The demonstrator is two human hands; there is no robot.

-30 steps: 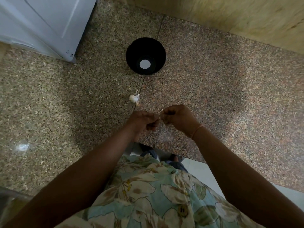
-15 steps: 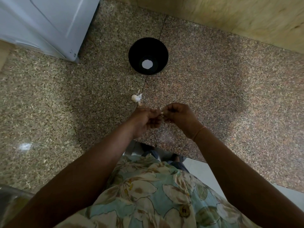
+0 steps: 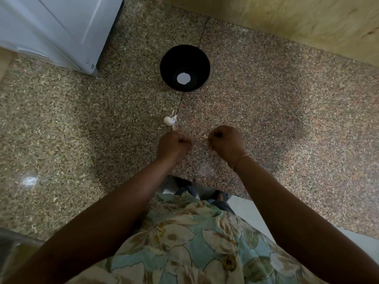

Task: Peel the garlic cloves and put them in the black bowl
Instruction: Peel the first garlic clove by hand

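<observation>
Garlic head [image 3: 170, 120], small and white with papery skin sticking out, lies on the speckled granite counter [image 3: 287, 119]. It sits just beyond the left hand [image 3: 174, 147] and well short of the black bowl [image 3: 167, 60]. Bowl stands upright farther back near the counter seam. Its inside is dark except for a bright white spot at the bottom; cannot tell whether any cloves are in it.

Both forearms reach forward from the bottom of the view, hands low over the counter, side by side with a small gap between them. Left hand: knuckles up, fingers curled tightly inward. Whatever it may enclose is hidden, so cannot tell if it holds anything. Right hand [image 3: 226, 143]: also curled, thumb and fingertips pinching a pale scrap [image 3: 204, 137] that pokes out toward the left hand. Too small to tell clove from skin. Thin thread band [image 3: 241, 158] on right wrist.

White appliance [image 3: 51, 27] at the back left corner. Floral garment [image 3: 184, 242] fills the near edge.
</observation>
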